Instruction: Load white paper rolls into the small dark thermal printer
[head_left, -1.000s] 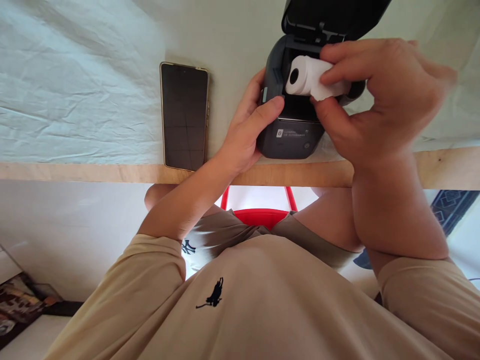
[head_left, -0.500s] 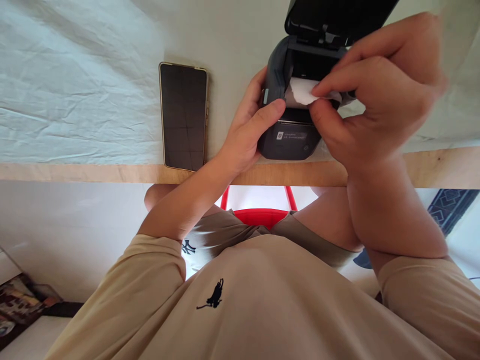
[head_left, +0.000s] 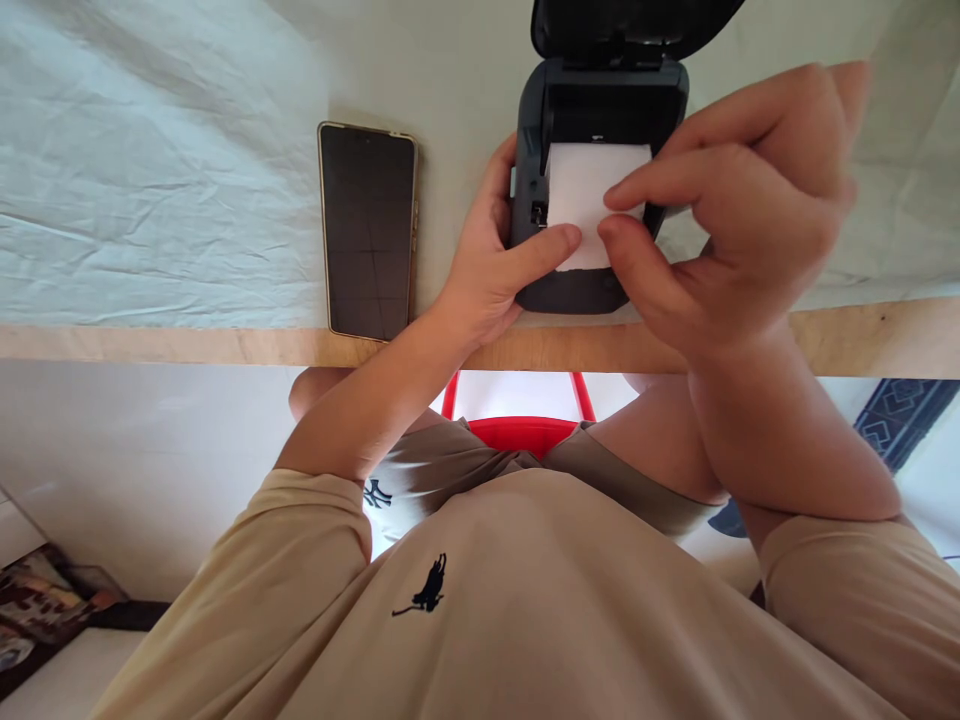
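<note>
A small dark grey portable printer [head_left: 570,293] is at the table's front edge with its black lid [head_left: 615,25] swung back. White paper [head_left: 589,180] comes from its bay and lies flat over the front of the body. My left hand [head_left: 499,245] is closed around the printer's left side, its thumb pressing on the paper. Over the paper's right part is my right hand [head_left: 739,220]. Its thumb and forefinger tips are slightly apart at the paper, with nothing seen between them. Whether those tips touch the paper, I cannot tell.
A dark-screened phone [head_left: 369,230] lies to the left of the printer. Wrinkled pale cloth [head_left: 187,200] covers the table, leaving a bare wooden front edge [head_left: 187,345]. Below the edge, a red seat [head_left: 525,435] shows between the person's legs.
The paper's end, pinched in my right hand before, now lies spread over the printer's front. The printer has turned and shifted left. My left thumb has come onto the paper; the right fingertips have parted.
</note>
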